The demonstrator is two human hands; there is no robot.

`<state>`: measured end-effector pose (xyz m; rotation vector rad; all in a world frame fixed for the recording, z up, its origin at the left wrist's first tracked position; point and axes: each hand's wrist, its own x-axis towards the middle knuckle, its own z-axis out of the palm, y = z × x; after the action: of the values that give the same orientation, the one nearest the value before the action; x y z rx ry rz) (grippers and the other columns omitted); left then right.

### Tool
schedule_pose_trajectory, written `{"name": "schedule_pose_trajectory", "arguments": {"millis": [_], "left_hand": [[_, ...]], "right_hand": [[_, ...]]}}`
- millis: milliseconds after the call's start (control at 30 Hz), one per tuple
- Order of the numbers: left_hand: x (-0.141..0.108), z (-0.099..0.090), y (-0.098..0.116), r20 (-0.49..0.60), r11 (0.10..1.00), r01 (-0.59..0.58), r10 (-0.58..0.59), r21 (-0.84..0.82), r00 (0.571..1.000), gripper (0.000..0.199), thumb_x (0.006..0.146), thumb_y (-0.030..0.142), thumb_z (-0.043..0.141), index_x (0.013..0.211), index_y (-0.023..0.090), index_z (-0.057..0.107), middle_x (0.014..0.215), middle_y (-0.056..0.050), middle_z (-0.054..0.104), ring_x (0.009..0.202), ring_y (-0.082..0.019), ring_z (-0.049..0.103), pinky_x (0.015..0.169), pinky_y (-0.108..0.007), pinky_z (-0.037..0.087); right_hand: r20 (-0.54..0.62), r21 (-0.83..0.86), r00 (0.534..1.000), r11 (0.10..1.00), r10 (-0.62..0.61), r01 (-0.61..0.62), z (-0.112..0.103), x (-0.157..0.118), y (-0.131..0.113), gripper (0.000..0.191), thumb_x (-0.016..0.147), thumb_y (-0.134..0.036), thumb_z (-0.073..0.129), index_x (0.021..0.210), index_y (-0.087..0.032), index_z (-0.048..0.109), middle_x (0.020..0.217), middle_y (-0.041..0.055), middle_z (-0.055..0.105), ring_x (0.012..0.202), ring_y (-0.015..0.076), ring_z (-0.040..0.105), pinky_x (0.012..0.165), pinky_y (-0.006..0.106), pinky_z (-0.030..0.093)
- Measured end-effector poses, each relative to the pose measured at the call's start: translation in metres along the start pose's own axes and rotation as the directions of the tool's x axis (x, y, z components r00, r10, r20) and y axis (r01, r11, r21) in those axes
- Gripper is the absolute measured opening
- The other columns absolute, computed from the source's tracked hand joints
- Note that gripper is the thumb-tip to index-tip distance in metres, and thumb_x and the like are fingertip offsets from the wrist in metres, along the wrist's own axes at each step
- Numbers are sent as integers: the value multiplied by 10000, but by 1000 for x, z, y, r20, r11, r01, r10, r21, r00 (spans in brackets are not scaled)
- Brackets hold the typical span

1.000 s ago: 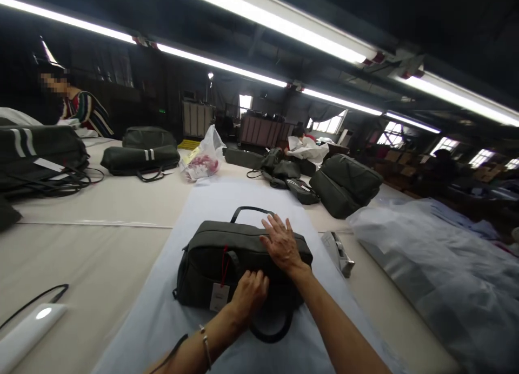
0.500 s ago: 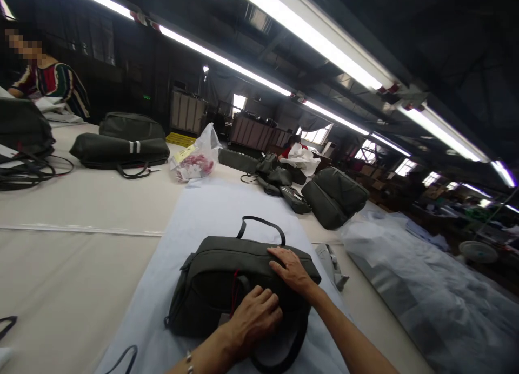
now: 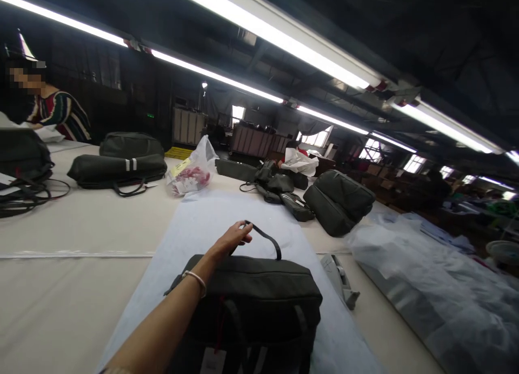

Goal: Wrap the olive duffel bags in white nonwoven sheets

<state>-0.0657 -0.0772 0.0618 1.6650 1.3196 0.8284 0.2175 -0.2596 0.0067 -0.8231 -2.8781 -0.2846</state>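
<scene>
Dark grey-green, smooth-looking material covers the bag (image 3: 259, 287), which sits on a pale blue sheet (image 3: 141, 287) spread over the cream tabletop (image 3: 81, 298). Its long top faces up, with a seam running along it, and its lower part is cut off by the bottom of the view. The left hand (image 3: 235, 239), with a pale bracelet (image 3: 195, 283) at the wrist, reaches across it; the fingers are closed around the far handle (image 3: 267, 238), a thin black loop rising behind the bag. The right hand is out of view, so its state cannot be told. On the bag's near side hang a white tag (image 3: 213, 360) on a red cord (image 3: 220, 325) and the dark near straps (image 3: 235, 322); any print on the tag is too blurred to read. Just right of the bag lies a grey device (image 3: 339, 281) with dark marks, not legible. Beyond the bag, slightly left, a clear plastic sack (image 3: 193, 174) of reddish items bears a yellow label (image 3: 178, 168), also unreadable. Farther left is a dark bag with two white stripes (image 3: 117, 170); beyond and to the right stands a boxy dark bag (image 3: 340, 201).
</scene>
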Motion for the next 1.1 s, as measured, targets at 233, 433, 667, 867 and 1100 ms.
{"name": "schedule_pose_trajectory", "arguments": {"millis": [233,433,667,867,1100], "left_hand": [[-101,19,21,341,897,-437,392,63,854,564,779,381,729,1305,322,536,1104,7,676,971,-191,641,798,-272,491],[-166,107,-79,405,80,-655,728,752,554,246,918,254,601,1158,308,610,917,4,724,843,-170,657,944,-348,472],[-159,101,-54,258,176,-588,773,790,579,365,919,174,516,1284,174,525,790,-3,653,701,-167,583,795,-335,482],[-156,67,9,151,340,-497,685,798,713,78,861,159,596,834,214,548,770,-13,619,691,-201,576,605,-325,421],[-106,39,50,107,632,-116,52,766,993,263,832,145,611,1082,215,567,932,-76,719,841,-268,695,656,-317,461]], "right_hand": [[691,598,722,589,-36,-543,-79,20,54,231,709,-272,759,940,-278,769,742,-63,730,606,106,662,473,148,413],[479,618,757,442,445,-650,-101,41,113,131,808,-281,629,855,-209,727,758,12,714,704,157,650,637,236,499],[181,570,967,782,180,-252,-72,56,70,754,721,-410,777,1409,-310,487,1486,85,471,1392,326,388,1155,519,293],[210,600,977,783,41,-162,-80,72,47,556,765,-425,732,1292,-300,609,1141,40,709,1132,275,615,1121,502,318],[493,687,861,551,127,-475,-118,128,102,332,778,-488,699,859,-167,711,641,-61,587,592,83,518,538,186,385]]}}
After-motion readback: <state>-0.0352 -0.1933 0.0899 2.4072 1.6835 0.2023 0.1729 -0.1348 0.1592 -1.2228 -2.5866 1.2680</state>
